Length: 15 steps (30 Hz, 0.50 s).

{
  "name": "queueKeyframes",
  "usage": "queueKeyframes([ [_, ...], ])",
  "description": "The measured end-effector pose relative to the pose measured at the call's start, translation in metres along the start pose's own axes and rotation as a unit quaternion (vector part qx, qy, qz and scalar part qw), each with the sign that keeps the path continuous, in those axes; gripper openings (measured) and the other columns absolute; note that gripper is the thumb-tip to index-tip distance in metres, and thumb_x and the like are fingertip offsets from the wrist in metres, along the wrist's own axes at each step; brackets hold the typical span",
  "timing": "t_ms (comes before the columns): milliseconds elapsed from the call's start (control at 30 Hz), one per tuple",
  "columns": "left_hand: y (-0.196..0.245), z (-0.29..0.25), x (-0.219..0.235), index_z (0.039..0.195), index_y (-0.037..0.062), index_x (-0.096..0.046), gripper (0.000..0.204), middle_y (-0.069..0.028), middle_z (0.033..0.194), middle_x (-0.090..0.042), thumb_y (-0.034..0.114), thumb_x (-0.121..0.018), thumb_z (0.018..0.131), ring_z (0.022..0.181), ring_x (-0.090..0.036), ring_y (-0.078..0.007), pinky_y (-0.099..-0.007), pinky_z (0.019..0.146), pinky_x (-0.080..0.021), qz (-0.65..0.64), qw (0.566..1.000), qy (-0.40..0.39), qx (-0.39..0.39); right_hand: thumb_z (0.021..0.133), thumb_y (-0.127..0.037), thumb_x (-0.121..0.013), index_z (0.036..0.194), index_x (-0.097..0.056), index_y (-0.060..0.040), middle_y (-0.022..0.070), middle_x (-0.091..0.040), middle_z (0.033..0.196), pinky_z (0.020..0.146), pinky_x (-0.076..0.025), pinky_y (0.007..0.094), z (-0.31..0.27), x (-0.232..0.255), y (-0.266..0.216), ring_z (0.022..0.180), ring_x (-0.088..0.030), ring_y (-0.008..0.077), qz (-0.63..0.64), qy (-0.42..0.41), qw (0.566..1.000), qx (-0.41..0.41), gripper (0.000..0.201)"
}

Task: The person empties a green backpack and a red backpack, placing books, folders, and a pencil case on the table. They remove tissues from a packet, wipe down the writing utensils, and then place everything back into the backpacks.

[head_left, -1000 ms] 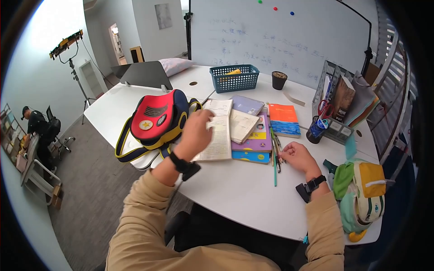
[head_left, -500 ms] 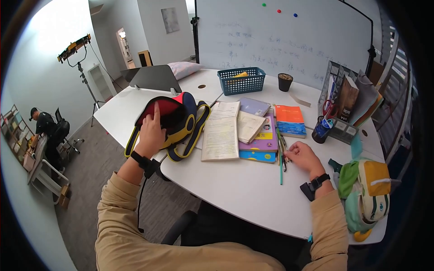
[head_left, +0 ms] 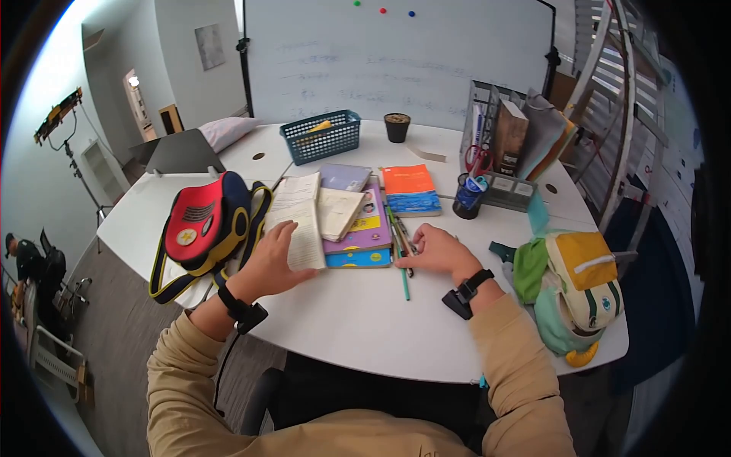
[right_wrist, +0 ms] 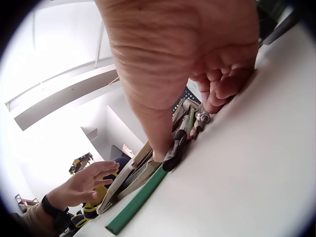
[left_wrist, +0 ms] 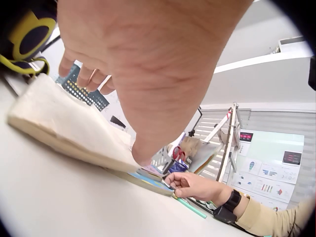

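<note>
Before whiteboard [head_left: 365, 46], over white table [head_left: 343, 327]: extends left hand [head_left: 270, 263], fingers apart, at pale book [head_left: 298, 196]; clamps right hand [head_left: 442, 251], fingers curled, on pens and pencils [head_left: 405, 284].

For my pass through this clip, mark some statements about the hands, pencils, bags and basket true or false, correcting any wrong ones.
1. The right hand is at the bunch of pens and pencils. True.
2. The left hand is inside the red bag. False: it is open at the open book, outside the bag.
3. The teal basket holds something yellow. True.
4. The green-and-yellow backpack sits beside the left hand. False: it lies on the person's right, beyond the right hand.
5. The green pencil reaches closer to the person than the rest of the bunch. True.
</note>
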<state>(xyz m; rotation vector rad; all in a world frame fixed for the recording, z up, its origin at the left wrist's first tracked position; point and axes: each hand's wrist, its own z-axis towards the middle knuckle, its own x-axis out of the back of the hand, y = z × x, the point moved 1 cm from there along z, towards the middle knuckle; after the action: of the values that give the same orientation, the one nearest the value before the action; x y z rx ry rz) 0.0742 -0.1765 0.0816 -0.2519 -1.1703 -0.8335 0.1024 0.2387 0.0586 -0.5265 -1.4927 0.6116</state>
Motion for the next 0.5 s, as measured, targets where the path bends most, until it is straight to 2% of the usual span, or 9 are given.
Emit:
queueKeyframes([
  [67, 0.014, 0.014, -0.015, 0.165, -0.0123, -0.038, 0.118, -0.0380, 0.168, -0.043, 0.051, -0.097, 0.085, 0.159, -0.044, -0.0520, -0.0516, 0.132, -0.040, 0.032, 0.999, -0.042, 0.012, 0.069, -0.056, -0.105, 0.117, -0.069, 0.0008, 0.0133, -0.075, 0.094, 0.077, -0.059, 0.0362, -0.002, 0.001, 0.000, 0.087, -0.075, 0.0262, 0.012, 0.005, 1.000, 0.004, 0.082],
  [133, 0.018, 0.031, -0.032, 0.167, -0.0129, -0.034, 0.124, -0.0401, 0.169, -0.039, 0.053, -0.098, 0.083, 0.161, -0.038, -0.0558, -0.0621, 0.131, -0.038, 0.006, 0.998, -0.047, 0.031, 0.071, -0.055, -0.103, 0.118, -0.068, 0.0005, 0.0133, -0.076, 0.095, 0.078, -0.059, 0.0359, 0.001, 0.000, 0.007, 0.087, -0.075, 0.0265, 0.028, 0.002, 1.000, 0.012, 0.081],
  [233, 0.033, 0.055, -0.041, 0.171, -0.0128, -0.024, 0.138, -0.0422, 0.175, -0.028, 0.059, -0.098, 0.079, 0.166, -0.026, -0.0603, -0.0764, 0.129, -0.031, 0.063, 0.986, -0.100, 0.114, 0.075, -0.047, -0.099, 0.119, -0.068, 0.0004, 0.0144, -0.077, 0.096, 0.081, -0.060, 0.0371, 0.006, -0.004, 0.014, 0.090, -0.076, 0.0277, 0.026, 0.008, 0.999, 0.022, 0.071],
  [333, 0.033, 0.072, -0.040, 0.175, -0.0115, -0.015, 0.151, -0.0430, 0.180, -0.017, 0.067, -0.097, 0.076, 0.169, -0.015, -0.0618, -0.0856, 0.125, -0.024, 0.061, 0.973, -0.169, 0.144, 0.077, -0.040, -0.094, 0.119, -0.068, 0.0014, 0.0181, -0.078, 0.098, 0.084, -0.062, 0.0402, 0.011, -0.008, 0.018, 0.094, -0.077, 0.0323, 0.020, 0.016, 0.999, 0.025, 0.064],
  [367, 0.030, 0.077, -0.038, 0.177, -0.0097, -0.010, 0.157, -0.0431, 0.182, -0.011, 0.073, -0.096, 0.074, 0.171, -0.010, -0.0603, -0.0845, 0.127, -0.021, 0.069, 0.968, -0.194, 0.141, 0.077, -0.040, -0.093, 0.119, -0.068, 0.0015, 0.0190, -0.078, 0.099, 0.085, -0.062, 0.0405, 0.011, -0.008, 0.018, 0.094, -0.077, 0.0333, 0.019, 0.018, 0.999, 0.027, 0.064],
  [500, 0.013, 0.097, -0.051, 0.179, -0.0029, -0.018, 0.140, -0.0429, 0.182, -0.008, 0.081, -0.082, 0.087, 0.172, -0.008, -0.0586, -0.0849, 0.127, -0.019, 0.045, 0.975, -0.155, 0.153, 0.077, -0.038, -0.092, 0.118, -0.067, 0.0023, 0.0224, -0.079, 0.101, 0.086, -0.062, 0.0417, 0.009, -0.006, 0.016, 0.096, -0.077, 0.0359, 0.019, 0.015, 1.000, 0.019, 0.063],
])
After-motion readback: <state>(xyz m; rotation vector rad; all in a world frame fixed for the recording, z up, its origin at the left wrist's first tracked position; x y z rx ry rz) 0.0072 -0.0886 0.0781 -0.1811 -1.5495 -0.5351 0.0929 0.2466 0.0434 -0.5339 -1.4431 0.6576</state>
